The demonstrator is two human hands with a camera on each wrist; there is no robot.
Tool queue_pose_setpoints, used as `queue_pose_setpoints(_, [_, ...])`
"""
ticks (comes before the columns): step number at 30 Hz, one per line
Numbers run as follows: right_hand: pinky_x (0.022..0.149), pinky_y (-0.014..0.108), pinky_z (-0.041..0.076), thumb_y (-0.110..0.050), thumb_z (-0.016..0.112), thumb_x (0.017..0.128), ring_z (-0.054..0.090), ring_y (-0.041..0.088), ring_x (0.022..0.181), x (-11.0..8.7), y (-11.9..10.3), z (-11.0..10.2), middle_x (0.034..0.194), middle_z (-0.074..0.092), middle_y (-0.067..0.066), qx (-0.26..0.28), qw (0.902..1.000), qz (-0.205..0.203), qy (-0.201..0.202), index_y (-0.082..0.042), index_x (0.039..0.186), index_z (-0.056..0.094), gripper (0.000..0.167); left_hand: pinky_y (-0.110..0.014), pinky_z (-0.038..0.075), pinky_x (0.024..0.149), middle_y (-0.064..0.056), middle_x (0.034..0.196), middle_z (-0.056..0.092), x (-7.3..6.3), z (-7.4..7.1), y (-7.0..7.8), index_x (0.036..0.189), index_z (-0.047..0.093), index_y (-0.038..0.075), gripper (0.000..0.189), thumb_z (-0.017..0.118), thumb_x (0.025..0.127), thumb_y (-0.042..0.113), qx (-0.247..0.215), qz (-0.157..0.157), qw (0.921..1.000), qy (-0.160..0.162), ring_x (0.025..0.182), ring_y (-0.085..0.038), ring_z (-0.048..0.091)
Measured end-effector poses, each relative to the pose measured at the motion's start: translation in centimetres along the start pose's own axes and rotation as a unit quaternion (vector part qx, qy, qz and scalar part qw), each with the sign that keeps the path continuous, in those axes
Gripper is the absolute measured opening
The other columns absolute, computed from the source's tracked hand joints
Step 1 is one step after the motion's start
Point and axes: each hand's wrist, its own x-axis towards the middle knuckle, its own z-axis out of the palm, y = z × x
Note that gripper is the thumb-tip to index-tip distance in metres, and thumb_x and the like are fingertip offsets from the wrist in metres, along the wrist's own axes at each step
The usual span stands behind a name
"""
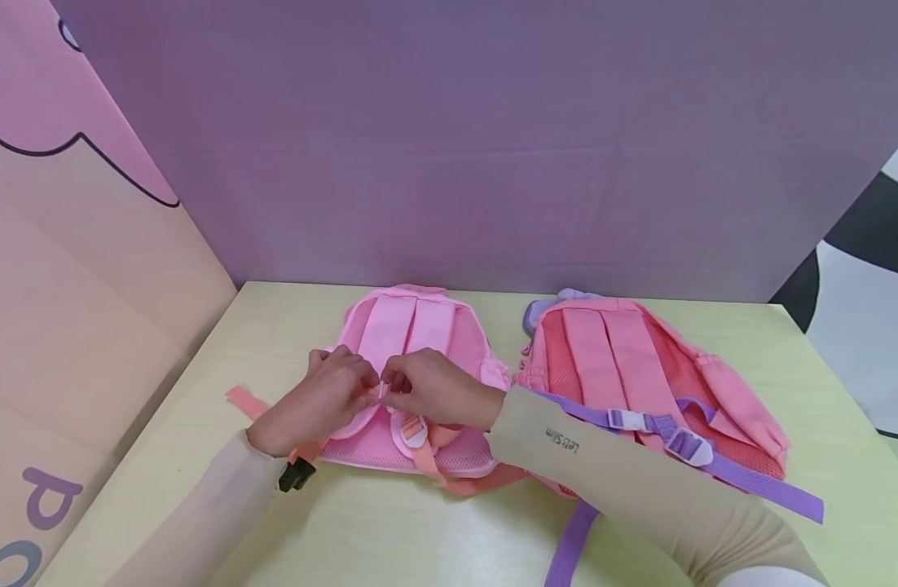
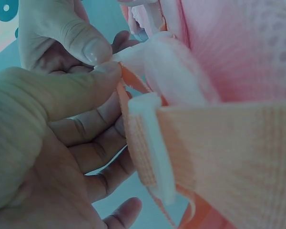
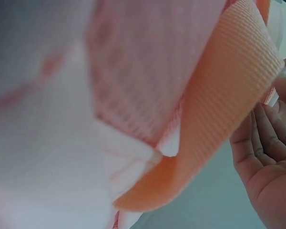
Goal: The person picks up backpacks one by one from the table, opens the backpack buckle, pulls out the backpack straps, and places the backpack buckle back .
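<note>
A light pink backpack (image 1: 390,326) lies with its shoulder straps facing up. My left hand (image 1: 320,399) is over its left lower part and pinches an orange webbing strap (image 2: 124,95) between thumb and fingers. A white plastic slider (image 2: 152,148) sits on that webbing right beside the fingers. My right hand (image 1: 434,387) meets the left one fingertip to fingertip, its thumb and finger pinching a narrow pale piece (image 2: 131,55) at the shoulder strap's end. In the right wrist view a wide loop of orange webbing (image 3: 219,90) hangs in front of the pink mesh (image 3: 138,67).
A coral backpack (image 1: 588,350) with purple straps (image 1: 757,481) lies to the right, partly under my right forearm. A black buckle (image 1: 297,474) hangs near my left wrist. The second strap's slider (image 1: 414,432) rests on the pink backpack. A purple panel (image 1: 493,163) stands behind the table (image 1: 390,530).
</note>
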Motion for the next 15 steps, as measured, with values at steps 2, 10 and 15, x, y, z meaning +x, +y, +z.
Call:
queue_pose_setpoints(2, [0.067, 0.018, 0.046, -0.021, 0.073, 0.084, 0.055, 0.007, 0.071, -0.03, -0.04, -0.02, 0.078, 0.06, -0.012, 0.002, 1.0, 0.001, 0.0, -0.015, 0.096, 0.066, 0.015, -0.048, 0.028, 0.083, 0.007, 0.078, 0.058, -0.05, 0.02, -0.02, 0.088, 0.067, 0.01, 0.019, 0.08, 0.076, 0.016, -0.001, 0.0, 1.0, 0.0, 0.086, -0.016, 0.048])
queue_pose_setpoints(10, [0.07, 0.019, 0.045, -0.018, 0.071, 0.085, 0.054, 0.008, 0.072, -0.1, -0.47, -0.16, 0.077, 0.06, -0.011, -0.026, 0.9996, 0.004, 0.006, -0.014, 0.094, 0.067, 0.011, -0.046, 0.028, 0.082, 0.007, 0.077, 0.058, -0.08, -0.02, -0.04, 0.087, 0.068, 0.01, 0.018, 0.08, 0.076, 0.014, -0.004, -0.004, 1.0, -0.002, 0.084, -0.016, 0.048])
queue_pose_setpoints(15, [0.069, 0.021, 0.043, -0.018, 0.07, 0.085, 0.052, 0.01, 0.072, 0.02, -0.68, -0.17, 0.074, 0.058, -0.011, -0.052, 0.9986, -0.003, 0.004, -0.014, 0.093, 0.066, 0.009, -0.046, 0.028, 0.083, 0.007, 0.076, 0.06, 0.0, 0.1, 0.01, 0.087, 0.069, 0.009, 0.018, 0.081, 0.075, 0.014, -0.011, -0.003, 0.9999, -0.004, 0.082, -0.016, 0.048])
